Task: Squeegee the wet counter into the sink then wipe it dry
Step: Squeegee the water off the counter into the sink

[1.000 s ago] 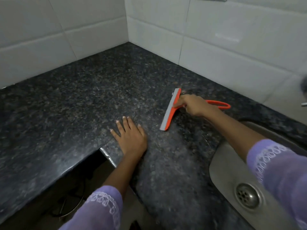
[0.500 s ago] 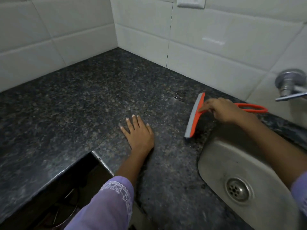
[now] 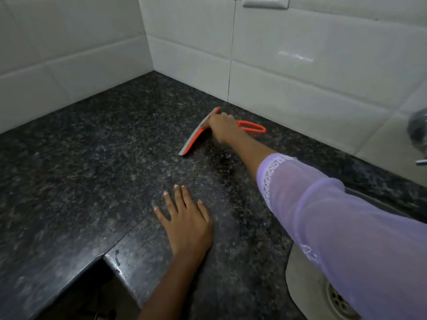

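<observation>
I'm standing in a home kitchen. A dark speckled granite counter point(image 3: 97, 172) runs into a corner, and glossy white wall tiles point(image 3: 300, 72) rise straight from its back edge. A stainless steel sink with a round drain point(image 3: 300, 287) is set into the counter's right end, with a metal tap point(image 3: 418, 132) on the wall above it.

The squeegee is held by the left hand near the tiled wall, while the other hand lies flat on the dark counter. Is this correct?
Not quite. The head view shows the right hand holding the squeegee near the tiled wall. The left hand is the one lying flat on the dark counter. The rest is correct.
</observation>
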